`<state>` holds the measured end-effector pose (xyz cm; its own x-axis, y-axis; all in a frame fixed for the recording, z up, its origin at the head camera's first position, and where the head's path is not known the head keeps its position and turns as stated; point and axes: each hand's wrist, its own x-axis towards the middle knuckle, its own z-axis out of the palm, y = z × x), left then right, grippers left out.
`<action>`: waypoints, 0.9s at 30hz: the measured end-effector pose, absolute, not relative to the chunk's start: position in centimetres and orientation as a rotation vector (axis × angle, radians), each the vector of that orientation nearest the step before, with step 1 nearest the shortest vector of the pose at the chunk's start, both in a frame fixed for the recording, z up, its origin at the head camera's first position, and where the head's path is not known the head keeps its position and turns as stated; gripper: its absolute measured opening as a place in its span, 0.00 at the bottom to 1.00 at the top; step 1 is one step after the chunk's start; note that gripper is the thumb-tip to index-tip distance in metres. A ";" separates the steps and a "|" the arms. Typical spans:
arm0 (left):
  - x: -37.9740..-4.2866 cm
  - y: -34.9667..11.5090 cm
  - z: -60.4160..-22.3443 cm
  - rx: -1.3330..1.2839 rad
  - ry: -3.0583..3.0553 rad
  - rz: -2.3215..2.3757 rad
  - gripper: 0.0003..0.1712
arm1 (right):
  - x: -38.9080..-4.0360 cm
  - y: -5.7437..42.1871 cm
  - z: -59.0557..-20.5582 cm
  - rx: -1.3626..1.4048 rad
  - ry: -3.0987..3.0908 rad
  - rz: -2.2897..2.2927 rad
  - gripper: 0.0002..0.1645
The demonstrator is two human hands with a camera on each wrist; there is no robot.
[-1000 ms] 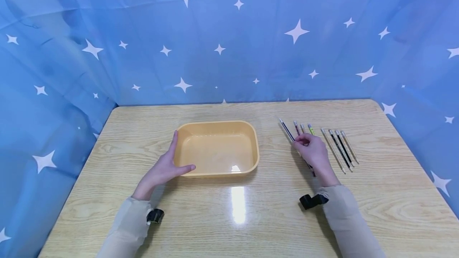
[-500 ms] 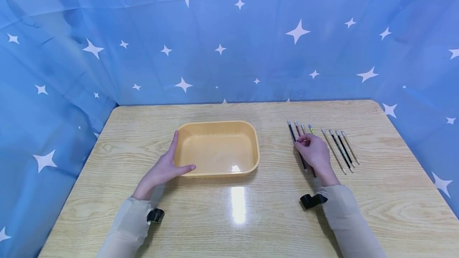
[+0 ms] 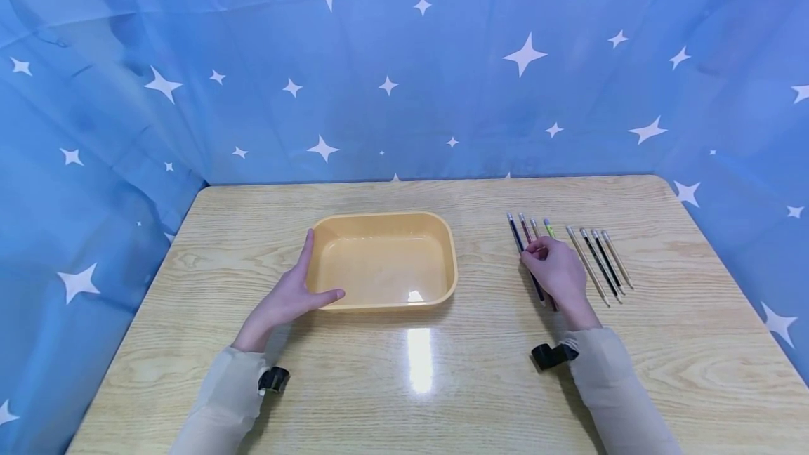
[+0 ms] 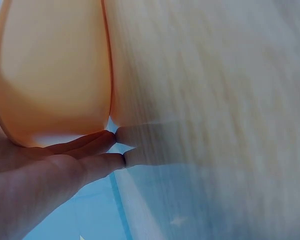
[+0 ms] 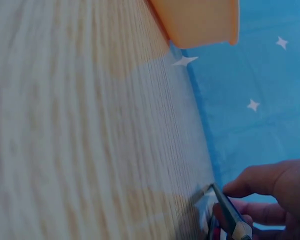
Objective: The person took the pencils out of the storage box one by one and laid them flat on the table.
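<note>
My left hand (image 3: 292, 293) rests at the left end of an orange-yellow plastic tray (image 3: 445, 258), thumb over the front rim and fingers stretched along the outer side. In the left wrist view those straight fingers (image 4: 97, 162) lie against the tray wall (image 4: 55, 65). On the right, my right hand (image 3: 556, 276) pinches a dark pencil (image 3: 515, 230) between thumb and fingertips. This pencil lies leftmost in a row, its eraser end pointing away. The right wrist view shows its sharpened end (image 5: 240, 227) near me. The hand partly covers the pencils beside it.
Close to the right hand lie a dark red pencil (image 3: 524, 225), a plain wooden pencil (image 3: 534, 227) and a green one (image 3: 549, 229). Further right, several more pencils (image 3: 599, 262) lie side by side. A star-patterned blue cloth (image 3: 404, 90) rises behind the wooden table (image 3: 379, 385).
The dark pencil has turned and shifted right, from slanting outward to lying alongside the dark red one. The right hand has moved slightly right. The left hand and tray have stayed put.
</note>
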<state>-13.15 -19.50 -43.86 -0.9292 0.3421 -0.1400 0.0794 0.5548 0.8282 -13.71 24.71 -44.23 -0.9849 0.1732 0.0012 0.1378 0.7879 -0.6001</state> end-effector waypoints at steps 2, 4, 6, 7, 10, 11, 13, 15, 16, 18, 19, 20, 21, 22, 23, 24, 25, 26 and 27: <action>-13.1 -19.5 -43.8 0.348 2.506 1.317 0.70 | -13.7 24.7 -44.2 -0.255 -2.921 0.965 0.10; -13.1 -19.5 -43.9 0.346 2.506 1.315 0.70 | -13.7 24.8 -44.3 -0.266 -2.928 0.957 0.11; -13.1 -19.5 -43.9 0.344 2.506 1.311 0.70 | -13.7 24.9 -44.3 -0.284 -2.934 0.948 0.11; -13.1 -19.5 -43.9 0.344 2.506 1.310 0.70 | -13.6 24.9 -44.3 -0.288 -2.936 0.945 0.11; -13.2 -19.5 -43.8 0.343 2.502 1.310 0.69 | -13.5 25.1 -44.3 -0.276 -2.928 0.945 0.11; -13.2 -19.5 -43.8 0.344 2.501 1.312 0.69 | -13.4 25.1 -44.3 -0.266 -2.922 0.940 0.11; -13.2 -19.5 -43.8 0.348 2.501 1.312 0.69 | -13.2 25.2 -44.3 -0.229 -2.894 0.944 0.10; -13.2 -19.5 -43.9 0.357 2.504 1.311 0.69 | -13.0 25.3 -44.3 -0.194 -2.864 0.952 0.10; -13.3 -19.5 -43.9 0.360 2.507 1.310 0.69 | -12.8 25.3 -44.3 -0.176 -2.850 0.952 0.09; -13.3 -19.5 -43.9 0.367 2.512 1.304 0.69 | -12.6 25.4 -44.3 -0.140 -2.829 0.964 0.09; -13.3 -19.5 -43.9 0.368 2.512 1.304 0.69 | -12.4 25.4 -44.3 -0.124 -2.822 0.968 0.09; -13.3 -19.5 -43.9 0.369 2.511 1.301 0.69 | -12.3 25.5 -44.2 -0.110 -2.821 0.970 0.09; -13.3 -19.5 -43.9 0.367 2.511 1.299 0.69 | -12.2 25.5 -44.2 -0.097 -2.821 0.971 0.09; -13.4 -19.5 -43.9 0.367 2.511 1.294 0.69 | -12.1 25.6 -44.1 -0.084 -2.823 0.967 0.09; -13.4 -19.5 -43.9 0.367 2.514 1.288 0.70 | -12.0 25.7 -44.0 -0.070 -2.825 0.970 0.08; -13.4 -19.5 -43.8 0.372 2.520 1.280 0.70 | -11.8 25.8 -43.9 -0.055 -2.829 0.979 0.08; -13.4 -19.5 -43.7 0.372 2.524 1.273 0.70 | -11.7 25.9 -43.9 -0.034 -2.835 0.986 0.08; -13.4 -19.5 -43.7 0.373 2.532 1.263 0.70 | -11.7 26.0 -43.8 -0.013 -2.838 0.995 0.08; -13.4 -19.5 -43.7 0.373 2.539 1.255 0.70 | -11.6 26.1 -43.8 0.011 -2.842 1.001 0.08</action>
<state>-13.43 -19.49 -43.68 -0.9261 0.3512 -0.1376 0.1039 0.5884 0.8019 -11.58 26.10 -43.76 -0.9917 0.0356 0.1232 -0.0495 0.7801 -0.6237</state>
